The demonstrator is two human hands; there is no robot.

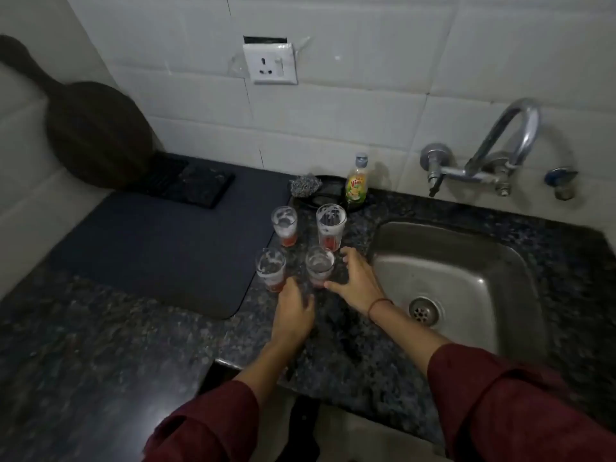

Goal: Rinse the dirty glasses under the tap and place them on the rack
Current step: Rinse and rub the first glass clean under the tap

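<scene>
Several dirty glasses with white foam and red dregs stand on the dark granite counter, left of the sink. The near right glass (319, 265) has my right hand (358, 283) beside it, thumb and fingers spread on its right side, not closed round it. My left hand (293, 308), slightly blurred, reaches with loose fingers to the gap between the near left glass (270, 268) and the near right one. Two more glasses (284, 225) (330, 226) stand behind. The chrome tap (506, 145) arches over the steel sink (466, 261); no water runs.
A dark blue drying mat (150, 255) lies left of the glasses, with a black ridged rack (190, 181) at its back. A dish soap bottle (356, 185) and a steel scrubber (305, 185) sit behind the glasses. A round dark board (96, 135) leans on the left wall.
</scene>
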